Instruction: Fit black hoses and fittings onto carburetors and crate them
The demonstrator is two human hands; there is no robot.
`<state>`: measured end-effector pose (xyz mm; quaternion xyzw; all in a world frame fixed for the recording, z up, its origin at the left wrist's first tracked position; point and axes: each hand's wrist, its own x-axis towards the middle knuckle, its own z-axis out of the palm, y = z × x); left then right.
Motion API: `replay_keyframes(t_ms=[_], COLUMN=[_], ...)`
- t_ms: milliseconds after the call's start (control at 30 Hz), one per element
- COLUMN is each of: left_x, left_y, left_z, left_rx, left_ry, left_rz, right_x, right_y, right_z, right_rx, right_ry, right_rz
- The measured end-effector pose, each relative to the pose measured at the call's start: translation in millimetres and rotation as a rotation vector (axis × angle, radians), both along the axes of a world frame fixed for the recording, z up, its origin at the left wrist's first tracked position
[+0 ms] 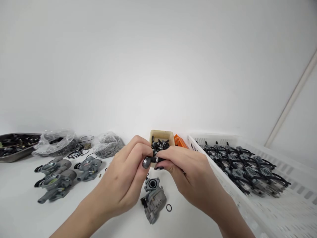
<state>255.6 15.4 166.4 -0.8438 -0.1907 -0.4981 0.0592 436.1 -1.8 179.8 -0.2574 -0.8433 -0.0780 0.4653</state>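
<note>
The left hand [125, 175] and right hand [192, 167] meet above the tabletop [119, 226], in front of the chest; each grip is closed, thumb against fingers, on the ends of a short black tube [154, 159] that carries a silvery band [157, 159] near the right fingertips; most of the tube is hidden by the fingers. Just below the hands a grey metal carburetor [155, 200] lies on the tabletop, its round opening toward the far side; a small black ring [168, 208] lies just beside it, to the right. Behind the hands stands a beige bin [163, 133] with small black and metal parts [160, 144] in it, an orange container [180, 141] next to it; farther right, a white crate [297, 185] holds rows of carburetors with black hoses [247, 165]. To the left sit three more carburetors [52, 185]; behind them are loose black rings [76, 153], two clear plastic bags [107, 145] and a metal tray [15, 158] of dark parts.
</note>
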Motion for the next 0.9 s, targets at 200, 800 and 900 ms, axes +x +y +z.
replay_keyframes(t_ms=[200, 800, 900], left_x=[1.4, 6.1, 6.6], left_y=[-1.0, -2.8, -3.9], left_z=[-2.6, 0.0, 1.1], left_rx=[-0.086, -0.027, -0.009], left_ry=[-0.033, -0.028, -0.021], left_rz=[-0.087, 0.002, 0.023], right_x=[2.8, 1.9, 2.0], right_y=[-1.0, 4.1, 4.7], right_z=[-2.3, -6.5, -6.2], right_rx=[-0.017, 0.005, -0.012], right_ry=[-0.032, -0.051, -0.066], right_rz=[0.052, 0.076, 0.078])
